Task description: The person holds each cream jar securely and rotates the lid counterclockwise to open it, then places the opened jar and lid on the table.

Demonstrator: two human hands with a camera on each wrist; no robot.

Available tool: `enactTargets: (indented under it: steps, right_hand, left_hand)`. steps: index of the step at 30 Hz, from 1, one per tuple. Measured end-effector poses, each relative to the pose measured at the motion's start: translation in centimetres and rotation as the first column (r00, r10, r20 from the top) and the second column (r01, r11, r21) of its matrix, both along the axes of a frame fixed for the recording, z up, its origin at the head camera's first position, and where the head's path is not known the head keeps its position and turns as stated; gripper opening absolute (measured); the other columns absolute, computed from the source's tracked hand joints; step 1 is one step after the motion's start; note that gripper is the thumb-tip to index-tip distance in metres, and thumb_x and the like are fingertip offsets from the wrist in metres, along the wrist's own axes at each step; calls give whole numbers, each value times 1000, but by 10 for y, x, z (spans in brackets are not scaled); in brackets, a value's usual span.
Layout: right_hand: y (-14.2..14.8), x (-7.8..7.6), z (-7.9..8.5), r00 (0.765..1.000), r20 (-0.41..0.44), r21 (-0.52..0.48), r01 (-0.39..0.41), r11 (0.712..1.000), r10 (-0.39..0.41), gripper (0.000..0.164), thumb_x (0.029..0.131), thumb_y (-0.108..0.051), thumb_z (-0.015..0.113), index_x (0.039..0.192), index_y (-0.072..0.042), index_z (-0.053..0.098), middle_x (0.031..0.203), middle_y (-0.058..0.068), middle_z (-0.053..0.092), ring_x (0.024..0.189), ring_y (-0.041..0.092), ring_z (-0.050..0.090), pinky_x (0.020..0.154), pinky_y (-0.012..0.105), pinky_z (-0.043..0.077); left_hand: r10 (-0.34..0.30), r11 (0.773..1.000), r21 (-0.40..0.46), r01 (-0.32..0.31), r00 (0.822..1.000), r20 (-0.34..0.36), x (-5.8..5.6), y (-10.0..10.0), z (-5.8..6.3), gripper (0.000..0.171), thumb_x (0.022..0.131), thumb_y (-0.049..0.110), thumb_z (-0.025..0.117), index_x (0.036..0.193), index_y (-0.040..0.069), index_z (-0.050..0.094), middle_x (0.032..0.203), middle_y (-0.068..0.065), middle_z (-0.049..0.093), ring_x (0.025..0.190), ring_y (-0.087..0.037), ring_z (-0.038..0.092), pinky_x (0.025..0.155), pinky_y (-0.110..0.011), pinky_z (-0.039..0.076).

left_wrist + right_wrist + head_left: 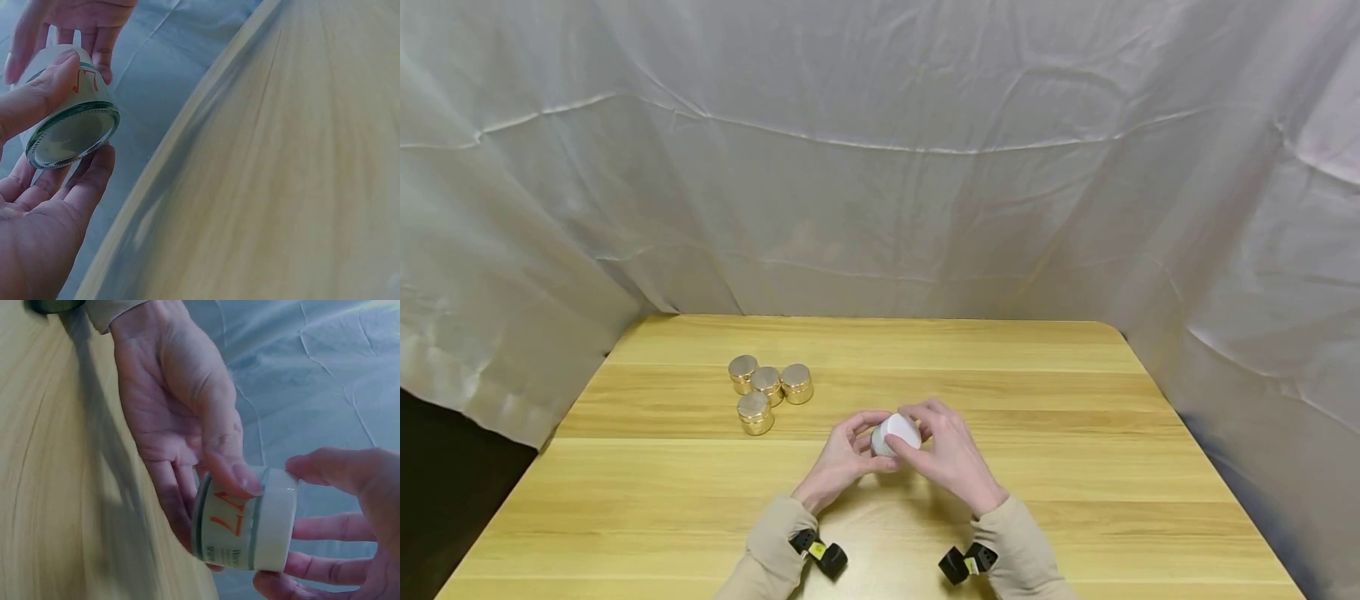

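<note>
A small jar [219, 515] with a white lid [275, 519] is held tilted between both hands, above the wooden table. My left hand [844, 458] grips the jar's body, its thumb across the label with orange marks in the right wrist view. My right hand [949, 454] pinches the rim of the lid between thumb and fingers. In the left wrist view the jar's round glass base [72, 139] faces the camera, and the right hand [87, 25] is behind it at the lid end. The lid sits on the jar.
Several gold-coloured lidded jars [755, 412] stand grouped on the wooden table [1075, 467], left of the hands and farther back. Pale grey cloth [865, 208] hangs behind the table and along its sides. A black camera is strapped to each wrist.
</note>
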State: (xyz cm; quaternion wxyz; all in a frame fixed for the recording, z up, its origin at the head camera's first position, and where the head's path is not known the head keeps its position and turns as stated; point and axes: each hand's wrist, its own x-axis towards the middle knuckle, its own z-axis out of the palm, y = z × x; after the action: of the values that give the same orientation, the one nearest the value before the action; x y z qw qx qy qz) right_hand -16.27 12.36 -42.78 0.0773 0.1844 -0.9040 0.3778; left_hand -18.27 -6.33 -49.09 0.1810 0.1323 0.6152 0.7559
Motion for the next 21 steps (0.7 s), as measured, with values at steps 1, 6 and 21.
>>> enactTargets:
  steps: [1, 6, 21]
  right_hand:
    - [0, 0, 0, 1000, 3, -2, -5, 1000, 5, 36, 84, -27, 80, 114, -8, 73, 106, 5, 69, 81, 11, 63, 71, 28, 58]
    - [3, 1, -1, 999, 0, -16, -50, 999, 50, 42, 82, -21, 80, 120, -7, 71, 115, 8, 69, 91, 17, 65, 81, 42, 59]
    - [1, 0, -2, 998, -35, -5, 50, 999, -50, 40, 87, -34, 78, 116, -8, 72, 104, 5, 67, 75, 12, 59, 63, 16, 49]
  left_hand:
    - [3, 1000, -1, -3, 1000, 1, 0, 0, 0, 71, 76, -9, 77, 140, -3, 47, 149, -23, 46, 129, -31, 58, 106, -34, 55]
    - [18, 1000, -14, -18, 1000, 4, 1, 1, 1, 72, 75, -9, 78, 140, -3, 47, 149, -23, 47, 131, -33, 57, 109, -36, 53]
    - [20, 1000, -23, -21, 999, -31, 1, 0, 0, 73, 76, -5, 81, 140, -2, 48, 146, -24, 50, 120, -22, 64, 101, -29, 57]
